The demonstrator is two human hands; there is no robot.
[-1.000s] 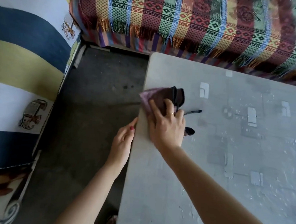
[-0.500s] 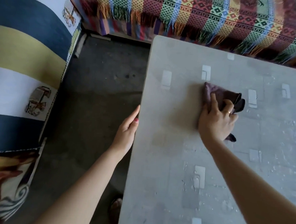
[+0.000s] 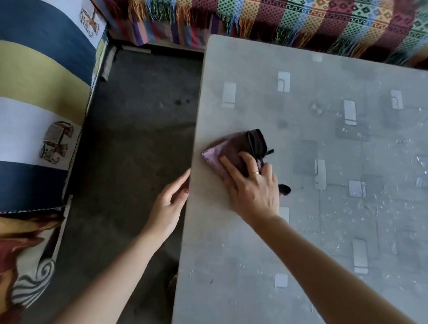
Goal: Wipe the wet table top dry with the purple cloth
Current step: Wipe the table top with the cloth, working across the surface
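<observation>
The purple cloth (image 3: 229, 150) lies bunched on the grey table top (image 3: 304, 216), close to its left edge. My right hand (image 3: 254, 186) presses down on the cloth with spread fingers, a ring on one of them. Dark folds of the cloth stick out beyond my fingers. My left hand (image 3: 170, 204) rests with straight fingers against the table's left edge and holds nothing. Water drops glisten over the right part of the table.
A striped cushion (image 3: 33, 83) in blue, yellow and white lies on the left. A colourful fringed throw (image 3: 277, 19) covers the seat behind the table. Dark concrete floor (image 3: 135, 138) runs between the cushion and the table.
My right hand has swept the cloth back from the table's middle to its left edge. My left hand stays at the table's edge.
</observation>
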